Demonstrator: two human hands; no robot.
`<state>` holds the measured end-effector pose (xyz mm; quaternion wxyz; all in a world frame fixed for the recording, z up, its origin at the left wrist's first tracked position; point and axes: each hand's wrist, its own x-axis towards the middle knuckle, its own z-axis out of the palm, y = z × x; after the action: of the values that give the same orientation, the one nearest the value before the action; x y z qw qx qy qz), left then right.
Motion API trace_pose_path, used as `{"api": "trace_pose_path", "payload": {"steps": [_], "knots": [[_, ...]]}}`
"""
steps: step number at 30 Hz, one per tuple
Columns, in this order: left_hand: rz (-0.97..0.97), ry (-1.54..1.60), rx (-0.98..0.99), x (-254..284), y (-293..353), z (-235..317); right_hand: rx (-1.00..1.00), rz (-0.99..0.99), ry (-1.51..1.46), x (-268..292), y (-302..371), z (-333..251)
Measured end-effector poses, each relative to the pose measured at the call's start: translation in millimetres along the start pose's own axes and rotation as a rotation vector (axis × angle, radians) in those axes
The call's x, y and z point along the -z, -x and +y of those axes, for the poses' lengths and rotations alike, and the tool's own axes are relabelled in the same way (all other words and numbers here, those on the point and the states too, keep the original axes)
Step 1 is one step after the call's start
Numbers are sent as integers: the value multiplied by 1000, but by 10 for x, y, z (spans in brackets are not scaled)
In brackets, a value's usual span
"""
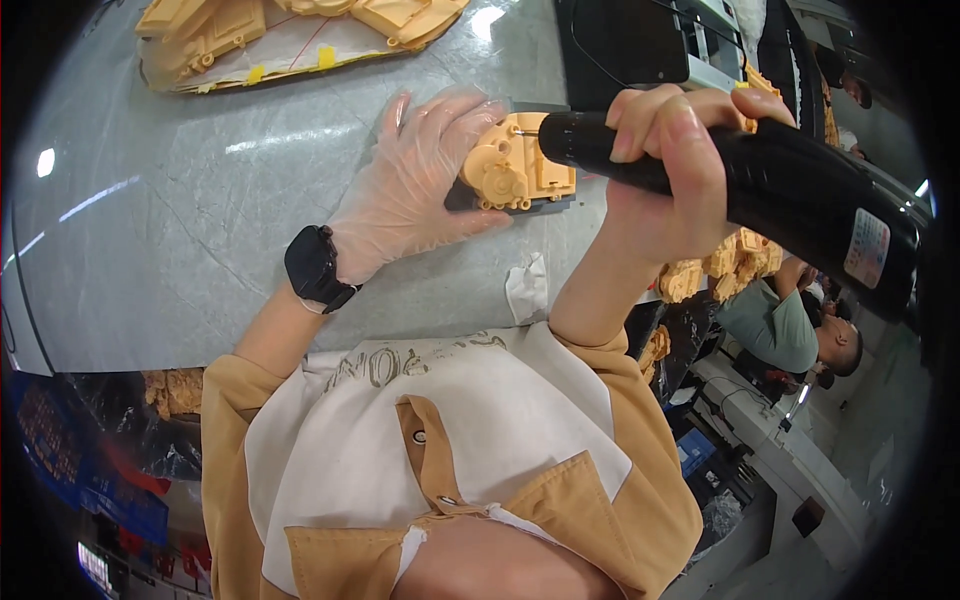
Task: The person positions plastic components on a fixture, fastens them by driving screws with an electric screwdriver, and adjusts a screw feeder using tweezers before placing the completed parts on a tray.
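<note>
The gloved left hand (415, 175) spreads wide, its thumb (475, 223) apart from the fingers (452, 118), while the bare right hand (680, 170) is raised, curled tightly.

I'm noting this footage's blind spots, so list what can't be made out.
In the head view:
- Tip of the thin bit: too small to tell whether it touches the yellow part.
- Underside of the yellow part: turned away from the camera.
- Far end of the black tool: fades into the picture's dark rim.
- Tray: cut off by the upper edge.
</note>
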<state>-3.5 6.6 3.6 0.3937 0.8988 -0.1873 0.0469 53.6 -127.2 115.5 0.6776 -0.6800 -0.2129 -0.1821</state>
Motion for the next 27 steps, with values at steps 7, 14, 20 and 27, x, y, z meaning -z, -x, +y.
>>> {"api": "trace_pose_path", "payload": {"steps": [7,14,20,27], "knots": [[21,31,34,-15,-20,11,-56,-22,-64,-2,-54,35],[9,-12,28,11,-30,10,-151,-70,4,-92,-116,90],[-6,-34,38,11,-18,-9,-124,-157,67,-120,-116,126],[14,-18,2,-7,-15,29,-46,-104,52,-35,5,128]]}}
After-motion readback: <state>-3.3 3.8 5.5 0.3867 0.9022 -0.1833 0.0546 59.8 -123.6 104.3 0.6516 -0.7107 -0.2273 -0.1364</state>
